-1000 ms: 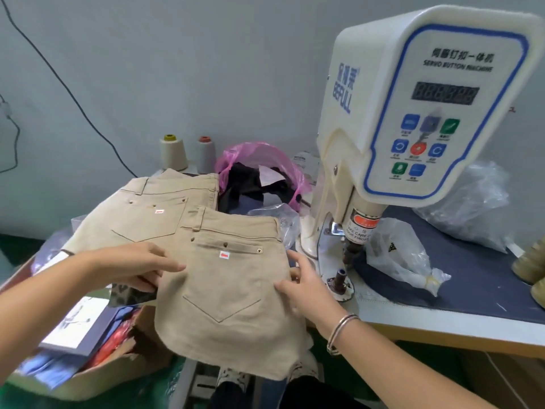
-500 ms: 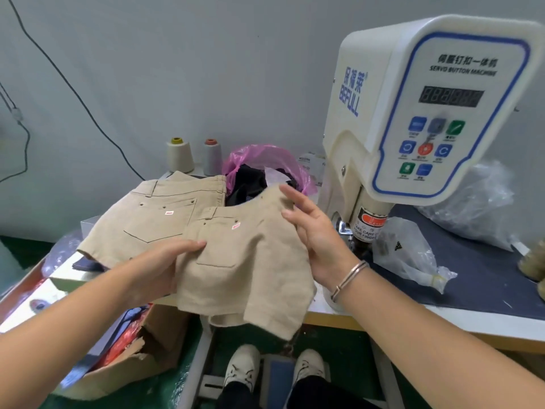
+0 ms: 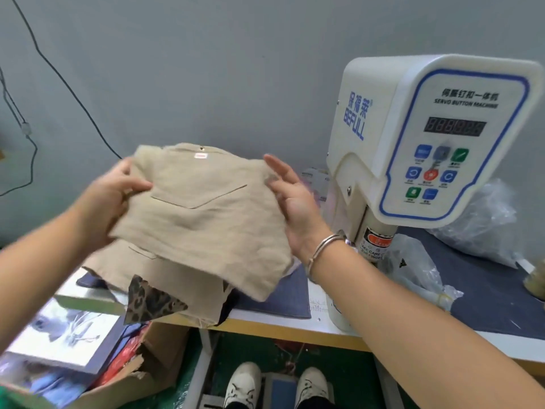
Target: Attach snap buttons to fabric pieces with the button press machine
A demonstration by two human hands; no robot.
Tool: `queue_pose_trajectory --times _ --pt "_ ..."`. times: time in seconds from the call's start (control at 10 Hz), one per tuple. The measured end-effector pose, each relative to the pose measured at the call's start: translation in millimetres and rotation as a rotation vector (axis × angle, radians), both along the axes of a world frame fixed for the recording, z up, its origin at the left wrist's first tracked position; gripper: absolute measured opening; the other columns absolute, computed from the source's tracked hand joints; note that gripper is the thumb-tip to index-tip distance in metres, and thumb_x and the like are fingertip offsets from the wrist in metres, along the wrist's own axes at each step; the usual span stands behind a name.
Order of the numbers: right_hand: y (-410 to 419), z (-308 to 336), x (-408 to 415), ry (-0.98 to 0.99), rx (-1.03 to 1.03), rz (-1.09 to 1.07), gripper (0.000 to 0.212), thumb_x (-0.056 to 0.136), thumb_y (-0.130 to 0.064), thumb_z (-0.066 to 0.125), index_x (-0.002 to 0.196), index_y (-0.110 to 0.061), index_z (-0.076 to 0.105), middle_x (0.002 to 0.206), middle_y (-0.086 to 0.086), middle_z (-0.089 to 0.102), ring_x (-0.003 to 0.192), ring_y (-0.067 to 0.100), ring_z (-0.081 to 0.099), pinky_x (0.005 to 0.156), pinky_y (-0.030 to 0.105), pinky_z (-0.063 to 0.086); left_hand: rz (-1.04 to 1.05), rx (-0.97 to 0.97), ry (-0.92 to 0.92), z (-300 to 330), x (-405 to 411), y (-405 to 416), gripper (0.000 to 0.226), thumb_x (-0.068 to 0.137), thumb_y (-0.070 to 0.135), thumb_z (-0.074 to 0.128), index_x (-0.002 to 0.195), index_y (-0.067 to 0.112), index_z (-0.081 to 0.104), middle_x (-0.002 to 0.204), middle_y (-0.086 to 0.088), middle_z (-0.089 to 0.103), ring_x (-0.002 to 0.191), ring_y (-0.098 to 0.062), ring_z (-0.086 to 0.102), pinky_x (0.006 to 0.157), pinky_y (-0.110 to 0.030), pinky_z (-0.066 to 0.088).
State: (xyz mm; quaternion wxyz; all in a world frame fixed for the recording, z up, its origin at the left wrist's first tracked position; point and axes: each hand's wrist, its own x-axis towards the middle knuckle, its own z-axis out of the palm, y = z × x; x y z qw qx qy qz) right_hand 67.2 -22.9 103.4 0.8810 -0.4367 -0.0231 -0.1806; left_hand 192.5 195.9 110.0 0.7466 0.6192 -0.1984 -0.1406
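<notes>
**Beige piece lifted left of the button press**

We are holding a beige fabric piece [image 3: 203, 214] up above the left end of the table [image 3: 295, 329], left of the button press machine [image 3: 427, 137]. Our left hand [image 3: 109, 196] is gripping its left edge, thumb lying on top and fingers tucked underneath. Our right hand [image 3: 292, 196] is touching the right edge with fingers spread wide and straight, and a bracelet [image 3: 323, 249] is sitting on that wrist. A second beige piece [image 3: 165, 276] is lying on the table just beneath the first. Near and left, a cardboard box [image 3: 138, 376] is standing on the floor. Clear plastic bags [image 3: 418, 273] are lying right of the machine
</notes>
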Motion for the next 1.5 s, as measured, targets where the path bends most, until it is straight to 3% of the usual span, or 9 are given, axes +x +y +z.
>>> queue_pose_trajectory --times 0.1,0.2,0.5,0.7,0.8,1.0,1.2,1.4,1.5 --pt "19 -26 28 0.311 -0.419 -0.020 0.038 0.093 0.000 0.045 0.122 -0.021 0.059 0.117 0.004 0.061 0.086 0.011 0.062 0.069 0.024 0.053 0.249 0.375 -0.140 14 66 16 0.048 0.086 -0.003 0.055 0.125 0.024 0.053 0.111 -0.008 0.064 0.081 -0.020 0.067 0.056 -0.018 0.055" --pt "27 -62 40 0.610 -1.040 -0.012 0.058 0.092 -0.021 0.056 0.145 -0.023 0.034 0.149 0.008 0.026 0.129 0.024 0.040 0.104 0.025 0.034 0.374 1.053 -0.239 -12 96 18 0.076 0.078 0.023 0.071 0.144 0.010 0.035 0.134 -0.022 0.051 0.117 -0.039 0.051 0.090 -0.033 0.045" --pt "53 -143 17 0.513 -1.658 -0.022 0.060 0.096 -0.051 0.035 0.150 -0.036 0.012 0.160 0.003 -0.002 0.146 0.022 0.000 0.117 0.047 0.000 0.111 1.594 -0.488 -137 38 -23 0.055 0.099 0.050 0.010 0.150 0.038 -0.005 0.161 -0.002 -0.007 0.148 -0.025 -0.002 0.117 -0.049 0.002" --pt "33 -134 6 0.509 -1.579 -0.009 0.061 0.097 -0.049 0.038 0.150 -0.032 0.015 0.160 0.006 -0.001 0.146 0.024 0.003 0.118 0.043 0.007 0.168 1.334 -0.515 -105 37 -49 0.045 0.093 0.026 0.034 0.137 0.017 0.039 0.144 -0.011 0.044 0.130 -0.031 0.042 0.106 -0.045 0.036" --pt "14 -138 -12 0.549 -1.523 -0.060 0.063 0.096 -0.042 0.044 0.151 -0.026 0.018 0.160 -0.001 0.002 0.146 0.022 0.008 0.116 0.039 0.018 0.244 1.101 -0.567 -109 2 -79 0.046 0.094 0.025 0.038 0.140 0.017 0.039 0.144 -0.015 0.040 0.132 -0.033 0.038 0.107 -0.047 0.034" --pt "-9 -144 -72 0.459 -1.498 -0.078 0.057 0.093 -0.037 0.047 0.147 -0.030 0.029 0.157 -0.011 0.014 0.142 0.007 0.015 0.112 0.026 0.018 0.227 1.176 -0.726 -126 -59 -129 0.057 0.096 0.035 0.043 0.149 0.026 0.024 0.160 -0.005 0.010 0.148 -0.020 0.003 0.115 -0.055 0.004" --pt "-56 -124 -159 0.492 -1.249 -0.296 0.023 0.093 -0.036 0.049 0.097 -0.054 0.061 0.101 -0.041 0.057 0.102 -0.017 0.051 0.082 0.000 0.039 0.002 0.690 -0.776 -137 -121 -157 0.031 0.090 0.016 0.052 0.118 0.029 0.059 0.115 0.013 0.059 0.111 -0.005 0.052 0.090 -0.027 0.044" --pt "-113 -154 -240 0.799 -1.392 -0.687 0.026 0.091 -0.017 0.060 0.102 -0.041 0.062 0.115 -0.026 0.056 0.113 -0.008 0.048 0.096 0.008 0.033 -0.065 0.750 -0.571 -173 -166 -151 0.031 0.091 0.017 0.055 0.111 0.041 0.050 0.116 0.022 0.052 0.120 -0.004 0.046 0.097 -0.022 0.037" --pt "-124 -180 -265 0.844 -1.685 -0.620 0.049 0.073 -0.020 0.081 0.117 -0.031 0.064 0.137 -0.010 0.047 0.127 0.013 0.049 0.107 0.044 0.036 -0.291 1.005 -0.650 -196 -179 -139 0.039 0.097 0.026 0.046 0.135 0.028 0.046 0.150 0.016 0.020 0.143 -0.007 0.017 0.116 -0.025 0.011"
